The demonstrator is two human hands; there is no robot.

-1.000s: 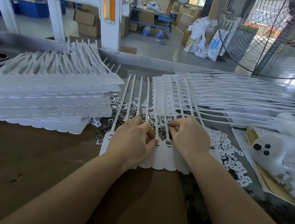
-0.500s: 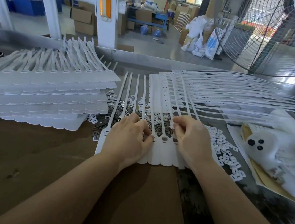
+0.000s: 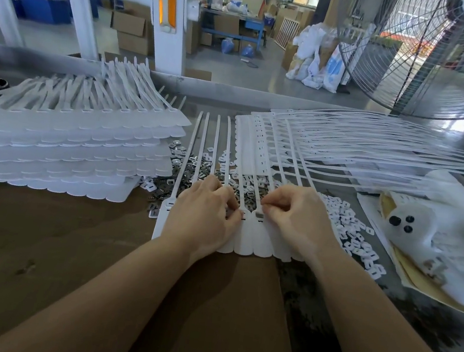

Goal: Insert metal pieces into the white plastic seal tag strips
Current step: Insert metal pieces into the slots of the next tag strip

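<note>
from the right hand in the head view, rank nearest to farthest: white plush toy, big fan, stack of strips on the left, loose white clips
From the right hand:
1. Loose white clips, right beside it, to its right.
2. White plush toy, further right on the table.
3. Stack of strips, across on the left; close to the toy's rank.
4. Big fan, behind the table, upper right.

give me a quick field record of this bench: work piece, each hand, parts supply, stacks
work piece: strip of seal tags lying flat on the brown table, tails pointing away
left hand: on the strip, fingers curled at a tag head
right hand: fingers pinching at the next tag head, where a metal piece sits
parts supply: loose metal pieces piled behind the strip; white clips to the right
stacks: stacked strips at left, fanned strips at right
</note>
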